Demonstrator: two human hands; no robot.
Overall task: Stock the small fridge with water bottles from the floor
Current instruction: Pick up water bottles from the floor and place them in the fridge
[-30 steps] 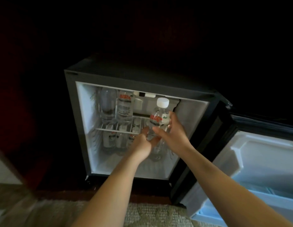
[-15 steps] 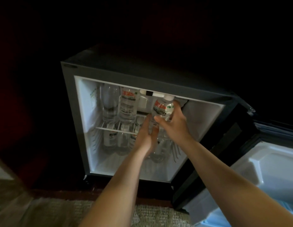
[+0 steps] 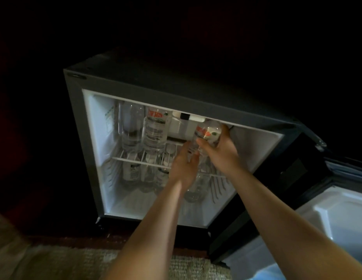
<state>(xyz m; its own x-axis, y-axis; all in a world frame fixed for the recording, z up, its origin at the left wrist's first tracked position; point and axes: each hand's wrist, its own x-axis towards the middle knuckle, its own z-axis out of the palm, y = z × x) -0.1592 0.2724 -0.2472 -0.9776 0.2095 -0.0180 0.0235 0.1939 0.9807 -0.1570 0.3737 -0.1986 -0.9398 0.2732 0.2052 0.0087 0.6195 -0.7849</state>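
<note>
The small black fridge [image 3: 79, 126] stands open, its white inside lit. A clear water bottle [image 3: 207, 133] with a red and green label is upright over the wire shelf [image 3: 139, 161], its top under the fridge's upper edge. My right hand [image 3: 218, 152] is wrapped around its middle. My left hand [image 3: 184, 164] touches its lower part from the left with fingers spread along it. Two bottles [image 3: 155, 130] stand on the shelf's left side. Several more bottles [image 3: 133, 172] stand below the shelf.
The fridge door [image 3: 341, 217] hangs open to the right, its white inner liner facing up. A beige carpet [image 3: 75, 263] lies in front of the fridge. Dark furniture surrounds the fridge on the left and above.
Both hands have pushed the bottle deeper into the fridge and higher up; its white cap, seen before, is now hidden under the top edge. The view has moved closer.
</note>
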